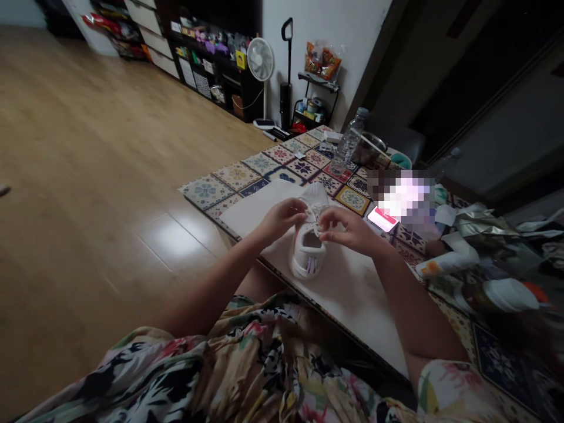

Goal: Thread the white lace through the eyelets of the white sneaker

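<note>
A white sneaker [304, 261] stands on a white sheet [363, 294] at the table's near edge, its heel toward me and its toe pointing away. White shoelaces [314, 216] cross over its tongue. My left hand [285, 216] is at the left side of the laces, thumb and fingers pinched on a lace. From the right, my right hand [346, 229] pinches the laces near the shoe's opening. The lace ends are too small to make out between the fingers.
A patterned tablecloth [238, 174] covers the table. Beyond the shoe stand a clear plastic bottle [348, 141] and a metal pot [368, 150]. A lit phone [383, 218] lies to the right, near a white tube [445, 265], a lidded container [506, 295] and crumpled wrappers [484, 226].
</note>
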A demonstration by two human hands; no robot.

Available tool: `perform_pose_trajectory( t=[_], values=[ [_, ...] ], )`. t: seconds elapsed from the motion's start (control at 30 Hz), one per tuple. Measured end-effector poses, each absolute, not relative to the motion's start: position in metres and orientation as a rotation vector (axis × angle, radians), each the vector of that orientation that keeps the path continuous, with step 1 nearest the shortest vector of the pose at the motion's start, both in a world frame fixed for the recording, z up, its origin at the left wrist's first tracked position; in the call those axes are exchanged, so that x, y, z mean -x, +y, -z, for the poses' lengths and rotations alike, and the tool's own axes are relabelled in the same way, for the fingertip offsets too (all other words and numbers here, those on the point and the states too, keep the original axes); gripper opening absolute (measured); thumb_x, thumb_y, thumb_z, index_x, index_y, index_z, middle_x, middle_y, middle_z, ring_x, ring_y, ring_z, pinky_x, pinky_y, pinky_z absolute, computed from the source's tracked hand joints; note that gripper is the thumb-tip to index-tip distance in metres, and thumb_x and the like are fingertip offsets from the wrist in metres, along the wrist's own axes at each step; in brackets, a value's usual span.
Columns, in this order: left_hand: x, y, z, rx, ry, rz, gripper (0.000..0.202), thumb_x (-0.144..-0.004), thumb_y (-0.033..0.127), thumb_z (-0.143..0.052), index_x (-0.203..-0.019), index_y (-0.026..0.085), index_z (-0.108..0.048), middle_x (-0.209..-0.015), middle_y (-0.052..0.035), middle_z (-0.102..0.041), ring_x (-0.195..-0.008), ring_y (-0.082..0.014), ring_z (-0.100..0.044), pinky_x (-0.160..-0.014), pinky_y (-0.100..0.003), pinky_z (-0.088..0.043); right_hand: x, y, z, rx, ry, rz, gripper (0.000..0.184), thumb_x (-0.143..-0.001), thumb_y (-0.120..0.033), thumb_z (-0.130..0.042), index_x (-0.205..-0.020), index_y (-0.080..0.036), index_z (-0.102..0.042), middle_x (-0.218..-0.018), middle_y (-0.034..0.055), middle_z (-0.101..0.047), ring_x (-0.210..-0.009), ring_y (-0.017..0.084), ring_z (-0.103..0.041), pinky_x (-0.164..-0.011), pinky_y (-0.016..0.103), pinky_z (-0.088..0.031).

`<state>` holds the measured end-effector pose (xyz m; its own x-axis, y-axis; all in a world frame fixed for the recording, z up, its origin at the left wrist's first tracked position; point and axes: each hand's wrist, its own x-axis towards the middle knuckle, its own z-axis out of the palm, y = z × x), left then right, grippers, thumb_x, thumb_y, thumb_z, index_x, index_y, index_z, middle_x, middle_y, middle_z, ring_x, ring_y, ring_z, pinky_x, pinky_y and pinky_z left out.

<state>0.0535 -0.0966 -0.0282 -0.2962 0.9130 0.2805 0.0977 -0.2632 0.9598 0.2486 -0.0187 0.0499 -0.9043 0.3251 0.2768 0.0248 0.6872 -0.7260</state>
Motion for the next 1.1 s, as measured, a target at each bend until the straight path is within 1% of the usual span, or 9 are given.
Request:
perform_pose_trajectory(
  t=[0.17,0.23,0.4,0.5,0.6,0.7,0.87,1.0,1.1],
  values=[
    [-0.061,-0.115,0.021,-1.446,1.266,-1.596,0.029,-0.075,0.037,-0.076,-0.090,0.015,-0.063,-0.086,-0.0035,-0.064,-0.077,-0.0126,-0.058,-0.073,-0.027,-0.048,-0.245,-0.029,-0.049,0.343,-2.622,-0.679,0.012,-0.087,-0.025,-0.065,-0.077,-0.020,-0.062,-0.079,0.0019,-0.059,-0.074,0.016,-0.053,-0.070,0.030,-0.040],
    [-0.063,-0.120,0.018,-1.575,1.296,-1.537,0.030,-0.073,0.036,-0.078,-0.091,0.016,-0.066,-0.090,-0.0048,-0.065,-0.082,-0.0142,-0.058,-0.077,-0.029,-0.048,-0.246,-0.033,-0.051,0.299,-2.625,-0.675,0.015,-0.089,-0.023,-0.062,-0.074,-0.020,-0.063,-0.079,0.0031,-0.061,-0.076,0.017,-0.055,-0.073,0.032,-0.041],
    [-0.069,-0.124,0.015,-1.674,1.405,-1.515,0.019,-0.080,0.034,-0.068,-0.088,0.017,-0.067,-0.088,-0.0046,-0.061,-0.076,-0.0137,-0.054,-0.074,-0.029,-0.046,-0.263,-0.036,-0.072,-0.026,-2.407,-1.362,0.030,-0.086,-0.053,-0.065,-0.073,-0.025,-0.066,-0.072,0.0023,-0.067,-0.074,0.021,-0.063,-0.075,0.040,-0.052],
    [-0.071,-0.123,0.015,-1.683,1.404,-1.504,0.018,-0.081,0.034,-0.065,-0.087,0.017,-0.066,-0.087,-0.0039,-0.059,-0.075,-0.0134,-0.052,-0.073,-0.029,-0.045,-0.270,-0.031,-0.080,0.030,-2.389,-1.428,0.037,-0.088,-0.060,-0.057,-0.081,-0.026,-0.071,-0.084,0.0046,-0.071,-0.084,0.023,-0.066,-0.082,0.043,-0.053],
    [-0.071,-0.122,0.015,-1.683,1.354,-1.473,0.019,-0.082,0.034,-0.064,-0.091,0.017,-0.066,-0.090,-0.0038,-0.060,-0.075,-0.0135,-0.051,-0.073,-0.028,-0.044,-0.264,-0.024,-0.073,0.336,-2.459,-1.147,0.028,-0.092,-0.047,-0.057,-0.090,-0.023,-0.071,-0.089,0.0049,-0.070,-0.085,0.019,-0.064,-0.077,0.035,-0.051],
    [-0.073,-0.121,0.014,-1.675,1.320,-1.466,0.015,-0.081,0.031,-0.063,-0.088,0.018,-0.064,-0.086,-0.0024,-0.058,-0.073,-0.0130,-0.049,-0.069,-0.027,-0.042,-0.251,-0.022,-0.057,0.384,-2.576,-0.936,0.007,-0.085,-0.025,-0.064,-0.089,-0.021,-0.068,-0.088,0.0029,-0.065,-0.076,0.015,-0.058,-0.067,0.028,-0.046],
    [-0.075,-0.120,0.013,-1.710,1.353,-1.478,0.014,-0.080,0.028,-0.064,-0.074,0.017,-0.057,-0.084,-0.0024,-0.054,-0.077,-0.0144,-0.049,-0.071,-0.027,-0.042,-0.243,-0.024,-0.042,0.294,-2.598,-0.854,0.012,-0.079,-0.009,-0.058,-0.079,-0.020,-0.061,-0.083,0.0017,-0.055,-0.077,0.016,-0.053,-0.070,0.028,-0.044],
    [-0.070,-0.121,0.016,-1.647,1.237,-1.524,0.021,-0.082,0.037,-0.068,-0.076,0.017,-0.061,-0.093,-0.0057,-0.060,-0.087,-0.0170,-0.055,-0.081,-0.030,-0.044,-0.245,-0.017,-0.038,0.260,-2.554,-1.000,0.006,-0.083,-0.024,-0.066,-0.080,-0.021,-0.062,-0.085,0.0022,-0.053,-0.079,0.017,-0.051,-0.072,0.030,-0.045],
    [-0.066,-0.123,0.018,-1.505,1.067,-1.540,0.030,-0.081,0.044,-0.072,-0.072,0.016,-0.064,-0.098,-0.0079,-0.064,-0.094,-0.0184,-0.058,-0.087,-0.032,-0.044,-0.247,-0.010,-0.037,0.247,-2.509,-1.190,0.018,-0.084,-0.040,-0.070,-0.082,-0.022,-0.068,-0.092,0.0040,-0.057,-0.086,0.019,-0.055,-0.080,0.034,-0.047]
  ],
)
